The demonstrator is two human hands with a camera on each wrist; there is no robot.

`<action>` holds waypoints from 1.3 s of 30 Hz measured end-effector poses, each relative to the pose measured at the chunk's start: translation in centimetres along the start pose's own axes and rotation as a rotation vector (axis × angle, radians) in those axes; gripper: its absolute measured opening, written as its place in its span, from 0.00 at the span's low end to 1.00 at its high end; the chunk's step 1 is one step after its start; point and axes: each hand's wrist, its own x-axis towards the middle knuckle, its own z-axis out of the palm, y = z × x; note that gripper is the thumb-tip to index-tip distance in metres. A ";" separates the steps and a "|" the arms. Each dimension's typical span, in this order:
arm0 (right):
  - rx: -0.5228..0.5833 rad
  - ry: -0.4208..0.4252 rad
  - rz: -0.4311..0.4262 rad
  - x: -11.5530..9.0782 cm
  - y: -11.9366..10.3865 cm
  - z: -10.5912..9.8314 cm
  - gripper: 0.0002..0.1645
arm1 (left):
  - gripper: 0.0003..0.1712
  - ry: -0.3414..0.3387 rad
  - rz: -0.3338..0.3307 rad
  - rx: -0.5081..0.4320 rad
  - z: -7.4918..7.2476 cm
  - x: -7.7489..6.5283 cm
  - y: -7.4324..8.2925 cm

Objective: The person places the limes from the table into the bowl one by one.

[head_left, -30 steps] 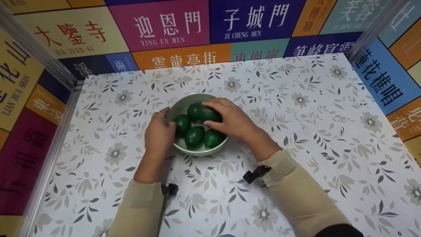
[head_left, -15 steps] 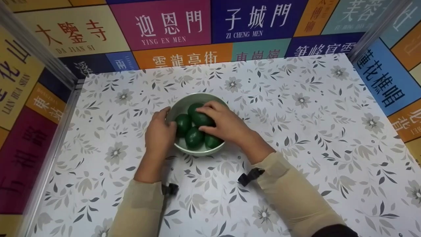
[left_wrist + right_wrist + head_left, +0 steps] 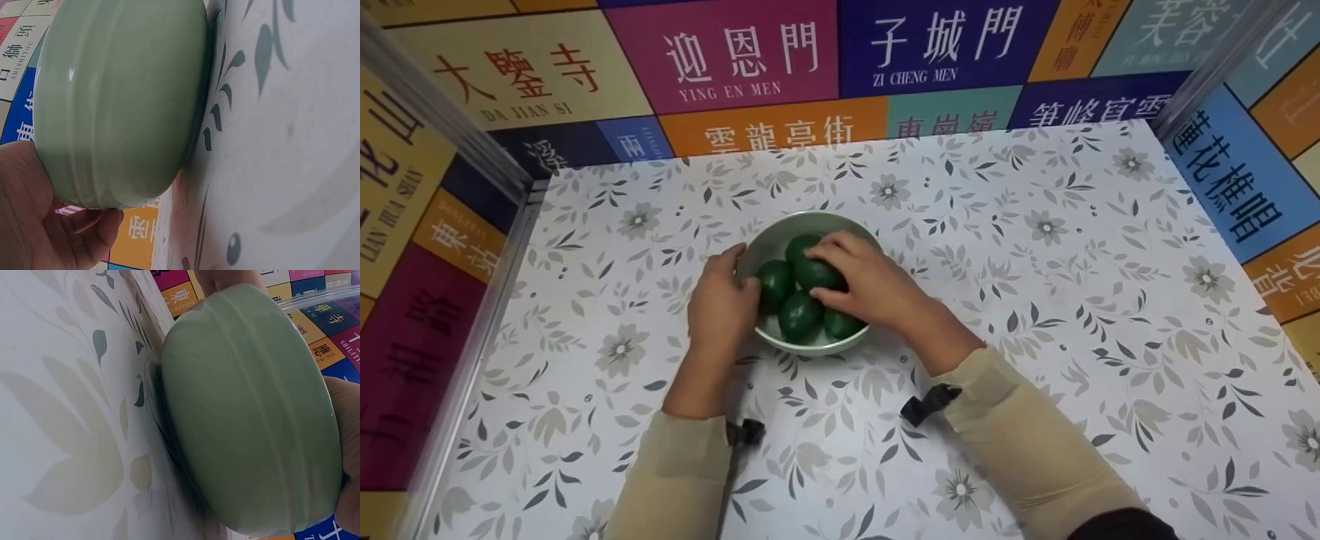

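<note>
A pale green bowl (image 3: 761, 244) stands on the patterned tabletop. Several glossy, dark green, egg-shaped avocados (image 3: 801, 318) lie inside it. My left hand (image 3: 721, 307) holds the bowl's left side, thumb over the rim and fingers around the outer wall. In the left wrist view those fingers (image 3: 104, 228) curl against the outside of the bowl (image 3: 124, 90). Between thumb and fingers, my right hand (image 3: 874, 285) grips an avocado (image 3: 820, 276) within the bowl, partly covering it. The right wrist view shows mostly the outer wall of the bowl (image 3: 247, 410), which hides that avocado.
White cloth with grey leaves and flowers covers the table (image 3: 1072, 300). Colourful panels with large characters (image 3: 750, 60) wall off the back and both sides. Small black devices (image 3: 930, 405) are strapped at both wrists.
My right hand has shifted slightly left over the bowl, and the avocado it grips has moved left and nearer to me. The left hand has stayed at the rim.
</note>
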 end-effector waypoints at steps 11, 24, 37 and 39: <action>-0.040 -0.050 -0.018 0.0 -0.1 0.4 0.33 | 0.32 0.004 0.001 0.004 0.1 0.0 0.1; -0.090 -0.106 -0.007 0.3 -0.7 0.3 0.28 | 0.32 0.007 0.007 0.008 0.1 0.0 -0.1; -0.057 -0.059 -0.001 0.9 -0.7 0.5 0.29 | 0.32 0.026 0.039 0.013 0.1 -0.1 -0.2; -0.048 -0.041 -0.015 1.0 -0.6 0.5 0.27 | 0.32 0.025 0.038 0.011 0.1 -0.1 -0.2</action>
